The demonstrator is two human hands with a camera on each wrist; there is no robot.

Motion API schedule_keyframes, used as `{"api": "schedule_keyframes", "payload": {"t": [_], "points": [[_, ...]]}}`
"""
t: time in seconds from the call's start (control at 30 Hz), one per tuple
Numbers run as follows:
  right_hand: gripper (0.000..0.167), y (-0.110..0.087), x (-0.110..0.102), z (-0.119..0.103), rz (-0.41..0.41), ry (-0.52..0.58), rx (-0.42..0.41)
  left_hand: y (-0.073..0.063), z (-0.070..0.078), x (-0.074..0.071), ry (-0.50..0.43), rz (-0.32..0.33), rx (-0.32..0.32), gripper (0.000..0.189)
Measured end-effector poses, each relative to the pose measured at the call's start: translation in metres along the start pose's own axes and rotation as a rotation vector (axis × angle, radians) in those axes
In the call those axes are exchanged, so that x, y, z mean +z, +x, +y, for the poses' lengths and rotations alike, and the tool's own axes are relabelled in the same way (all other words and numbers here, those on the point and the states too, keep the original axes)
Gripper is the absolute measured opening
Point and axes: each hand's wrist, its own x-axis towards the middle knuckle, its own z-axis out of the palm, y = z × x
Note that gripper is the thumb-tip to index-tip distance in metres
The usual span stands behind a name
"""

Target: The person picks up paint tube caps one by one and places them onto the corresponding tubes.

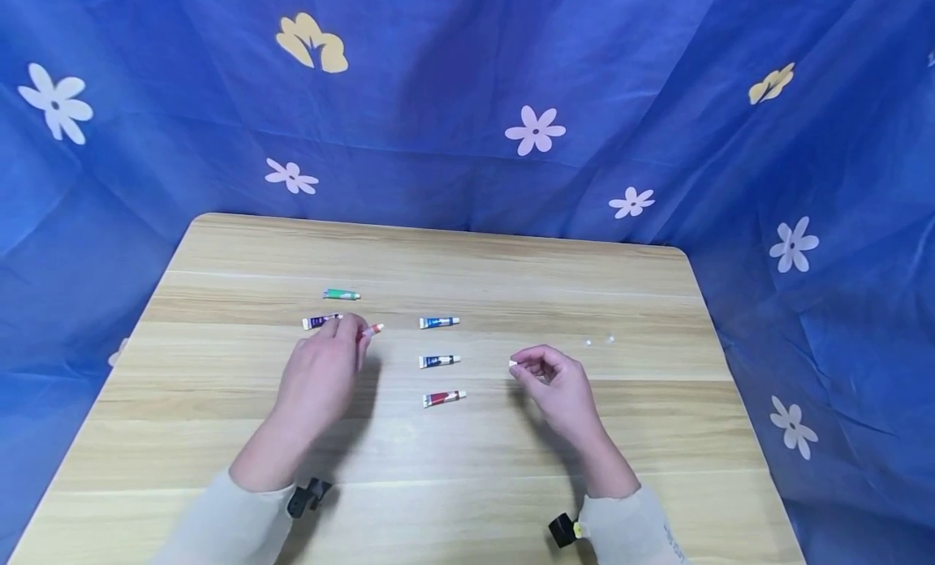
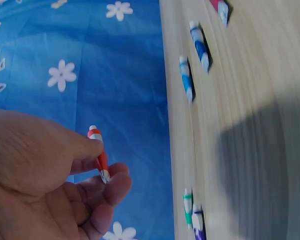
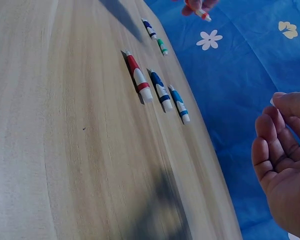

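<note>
My left hand [image 1: 321, 370] pinches a small orange-red paint tube [image 2: 100, 155] between thumb and fingers, its white end pointing out. A purple tube [image 1: 318, 321] lies on the table by that hand, with a green tube [image 1: 341, 295] just behind it. Toward the middle, a light blue tube [image 1: 440, 323], a dark blue tube [image 1: 440, 361] and a red tube [image 1: 444, 398] lie in a column. On the right side, my right hand [image 1: 558, 386] pinches a tiny white piece [image 1: 514, 364] between thumb and fingertip; its exact kind I cannot tell.
Two tiny white pieces, one of them nearer [image 1: 588, 342], lie on the wooden table [image 1: 475, 500] right of my right hand. A blue flowered cloth [image 1: 438, 86] hangs behind the table and along its sides. Both wrists carry small black cameras [image 1: 562, 530].
</note>
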Motion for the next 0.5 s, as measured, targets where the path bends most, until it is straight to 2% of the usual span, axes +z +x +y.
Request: {"api": "schedule_keyframes", "payload": {"t": [0.27,0.5], "points": [[0.012,-0.001,0.003,0.0,0.01,-0.003,-0.044,-0.007,0.023,0.012,-0.032,-0.054,0.037,0.011],[0.013,-0.001,0.005,0.002,-0.006,-0.009,-0.033,-0.012,0.045,0.02,-0.043,-0.066,0.072,0.013]]}}
